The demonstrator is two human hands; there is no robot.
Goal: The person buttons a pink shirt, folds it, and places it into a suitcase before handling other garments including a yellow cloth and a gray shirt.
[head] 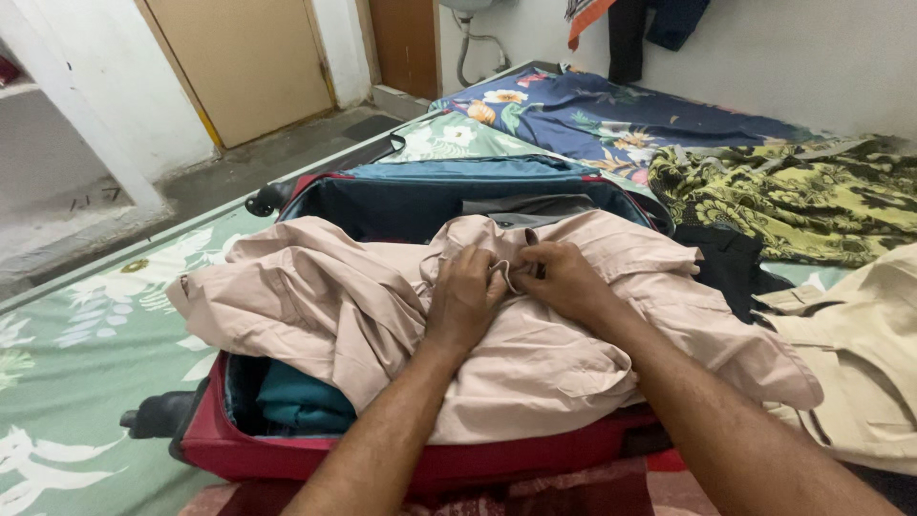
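A crumpled pale pink shirt point(334, 306) lies spread over an open red suitcase point(287, 457) on the bed. My left hand point(465, 298) and my right hand point(565, 279) meet at the shirt's middle, both pinching a fold of its fabric near the collar or placket. A teal garment point(301, 401) shows inside the suitcase under the shirt. The raised lid point(420, 196) behind is dark blue inside with teal trim.
The suitcase rests on a green floral bedsheet point(76, 354). To the right lie a beige garment point(860, 363), a black cloth point(731, 268) and a yellow-black patterned fabric point(793, 196). A blue floral sheet point(592, 119) covers the far end. Clothes hang on the wall; doors stand at back left.
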